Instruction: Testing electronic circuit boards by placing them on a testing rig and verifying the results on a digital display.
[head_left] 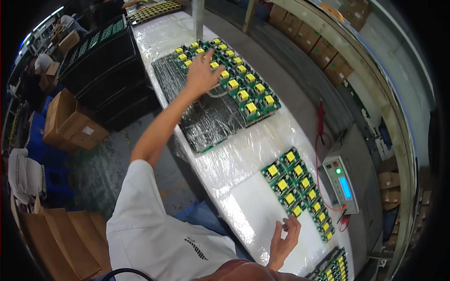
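My left arm reaches far across the table, and my left hand (202, 77) rests over the circuit boards (241, 96) at the far end. Its fingers are spread among them, and nothing shows lifted in it. These green boards carry yellow transformers and stand in rows on a dark, film-covered tray (206, 122), whose left part is bare. Nearer, a second group of the same boards (297, 182) lies on a white sheet (248, 201). Beside its near end is my right hand (285, 239), fingers loosely bent and thumb apart, with nothing visible in it.
At the right stands a test meter (341, 182) with a lit blue display, a green light and red leads. More boards (335, 269) sit at the near edge. Black stacked crates (101, 61) and a cardboard box (72, 124) stand left. A post (198, 21) rises beyond the tray.
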The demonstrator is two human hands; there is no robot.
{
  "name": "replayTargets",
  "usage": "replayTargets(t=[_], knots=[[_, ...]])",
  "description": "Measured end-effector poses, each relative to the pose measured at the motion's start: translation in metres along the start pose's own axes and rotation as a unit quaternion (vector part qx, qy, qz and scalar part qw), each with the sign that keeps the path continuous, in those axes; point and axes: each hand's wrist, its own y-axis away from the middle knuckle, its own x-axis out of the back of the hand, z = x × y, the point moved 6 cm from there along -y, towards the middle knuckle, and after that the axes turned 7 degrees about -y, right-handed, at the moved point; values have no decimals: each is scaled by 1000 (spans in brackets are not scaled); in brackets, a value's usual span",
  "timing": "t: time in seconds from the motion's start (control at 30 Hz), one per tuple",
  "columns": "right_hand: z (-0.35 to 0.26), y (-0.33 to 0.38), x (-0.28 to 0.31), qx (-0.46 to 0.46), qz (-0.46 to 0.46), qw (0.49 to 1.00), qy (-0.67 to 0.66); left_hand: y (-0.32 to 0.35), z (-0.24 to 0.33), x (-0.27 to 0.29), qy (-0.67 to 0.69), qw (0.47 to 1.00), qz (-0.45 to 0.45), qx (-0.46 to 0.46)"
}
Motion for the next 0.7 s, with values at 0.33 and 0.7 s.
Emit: replayTargets(t=[0.33, 0.7], knots=[[-19, -14, -43, -35, -56, 998, -10, -71, -198, -98, -144, 973, -102, 151], [-139, -124, -154, 219, -151, 963, -46, -61, -193, -72, -77, 995, -55, 43]])
